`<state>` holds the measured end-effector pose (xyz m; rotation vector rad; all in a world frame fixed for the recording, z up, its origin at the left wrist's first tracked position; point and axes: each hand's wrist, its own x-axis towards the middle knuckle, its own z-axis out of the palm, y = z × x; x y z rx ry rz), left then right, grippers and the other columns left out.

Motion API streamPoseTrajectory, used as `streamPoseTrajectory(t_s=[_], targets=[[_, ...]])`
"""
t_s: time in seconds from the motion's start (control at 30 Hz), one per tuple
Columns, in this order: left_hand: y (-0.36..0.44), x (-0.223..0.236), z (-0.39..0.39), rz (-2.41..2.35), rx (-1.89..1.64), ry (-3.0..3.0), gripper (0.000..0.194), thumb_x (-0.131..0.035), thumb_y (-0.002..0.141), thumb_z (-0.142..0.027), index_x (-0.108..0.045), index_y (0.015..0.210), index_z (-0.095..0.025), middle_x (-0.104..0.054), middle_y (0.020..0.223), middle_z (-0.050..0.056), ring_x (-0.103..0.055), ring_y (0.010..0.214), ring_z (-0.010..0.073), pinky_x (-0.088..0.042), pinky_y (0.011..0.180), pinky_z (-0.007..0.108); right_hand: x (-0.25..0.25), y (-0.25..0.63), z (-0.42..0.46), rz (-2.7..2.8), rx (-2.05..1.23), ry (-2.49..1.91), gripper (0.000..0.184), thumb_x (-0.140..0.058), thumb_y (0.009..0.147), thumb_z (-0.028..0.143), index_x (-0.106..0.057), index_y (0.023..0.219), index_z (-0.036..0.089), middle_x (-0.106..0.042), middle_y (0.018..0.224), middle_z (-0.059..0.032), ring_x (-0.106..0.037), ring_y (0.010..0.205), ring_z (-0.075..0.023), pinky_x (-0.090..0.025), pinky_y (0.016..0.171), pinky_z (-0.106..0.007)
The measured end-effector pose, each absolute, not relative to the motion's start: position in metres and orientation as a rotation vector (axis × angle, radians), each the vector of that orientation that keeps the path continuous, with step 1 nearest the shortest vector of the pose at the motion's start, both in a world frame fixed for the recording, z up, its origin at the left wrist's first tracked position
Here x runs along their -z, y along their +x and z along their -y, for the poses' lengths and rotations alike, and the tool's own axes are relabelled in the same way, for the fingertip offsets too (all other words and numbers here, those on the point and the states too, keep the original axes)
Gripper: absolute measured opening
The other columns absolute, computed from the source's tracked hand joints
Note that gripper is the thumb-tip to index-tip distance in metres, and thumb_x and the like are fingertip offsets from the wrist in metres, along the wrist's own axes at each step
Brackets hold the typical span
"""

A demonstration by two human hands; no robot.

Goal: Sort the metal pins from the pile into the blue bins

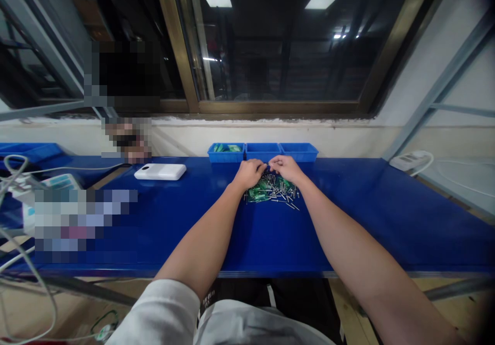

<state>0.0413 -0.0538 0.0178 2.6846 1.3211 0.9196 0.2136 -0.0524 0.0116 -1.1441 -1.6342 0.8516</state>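
Note:
My left hand (251, 174) is closed at the far side of a pile of small parts, its fingertips pressed together. Close by on the right, my right hand (285, 167) is pinched, and its fingertips almost meet those of the left. Whatever sits between the fingers is too small to make out. Below both hands lie many thin silvery metal pins (284, 193), like rivets or screws, strewn loosely. Among them are green pieces (258, 194), perhaps small plastic packets; my left hand partly covers the pile.
Three joined blue bins (263, 152) stand against the wall; the left one holds green pieces. A white oblong device (160, 171) lies left on the blue table (185, 216). White cables (27, 267) hang at the far left, and a power strip (410, 160) sits back right.

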Motion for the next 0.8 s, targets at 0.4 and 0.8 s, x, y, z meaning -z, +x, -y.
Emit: streamPoseTrajectory(t_s=[0.4, 0.8], targets=[[0.042, -0.016, 0.053, -1.331, -1.002, 2.635, 0.032, -0.036, 0.091, -0.037, -0.062, 0.089, -0.019, -0.065, 0.091, 0.006, -0.059, 0.089, 0.0176, -0.042, 0.08, 0.028, -0.011, 0.217, 0.049, 1.397, -0.969, -1.003, 0.026, -0.065, 0.062, 0.037, -0.065, 0.076, 0.016, -0.066, 0.068, -0.004, -0.051, 0.054, -0.0104, -0.036, 0.047, -0.021], [0.039, -0.011, 0.047, -1.471, -0.997, 2.534, 0.028, -0.043, 0.087, -0.036, -0.06, 0.102, -0.019, -0.063, 0.106, 0.006, -0.055, 0.103, 0.0202, -0.04, 0.091, 0.033, -0.01, 0.242, 0.036, 1.05, -0.679, -1.21, 0.039, -0.058, 0.059, 0.029, -0.068, 0.094, 0.014, -0.068, 0.087, -0.0063, -0.056, 0.068, -0.0142, -0.039, 0.051, -0.021]])
